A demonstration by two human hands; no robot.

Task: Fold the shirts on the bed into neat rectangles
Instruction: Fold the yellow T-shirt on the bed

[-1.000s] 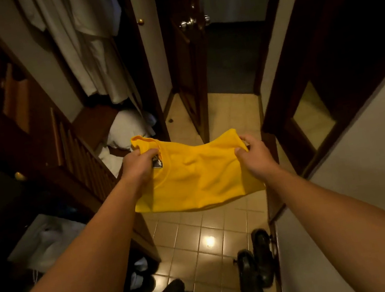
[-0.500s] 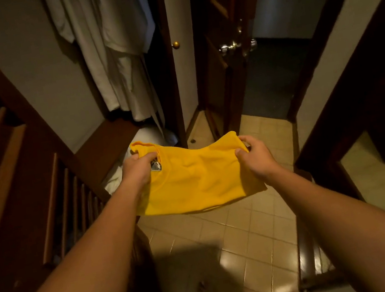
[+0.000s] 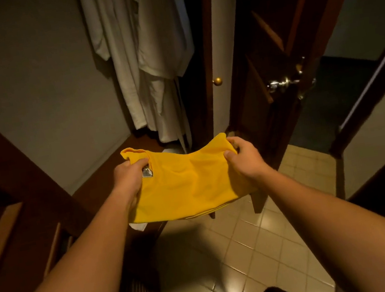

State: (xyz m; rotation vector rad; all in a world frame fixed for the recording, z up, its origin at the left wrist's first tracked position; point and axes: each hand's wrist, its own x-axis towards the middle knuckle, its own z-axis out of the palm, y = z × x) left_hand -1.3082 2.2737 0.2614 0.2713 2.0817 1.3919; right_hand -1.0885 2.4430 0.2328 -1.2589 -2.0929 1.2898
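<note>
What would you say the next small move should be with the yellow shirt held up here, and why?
Probably carry it to a flat surface and lay it down. The left hand and right hand each grip an end of the folded yellow shirt, which sags in mid-air over the tiled floor; no bed shows in this view.
</note>
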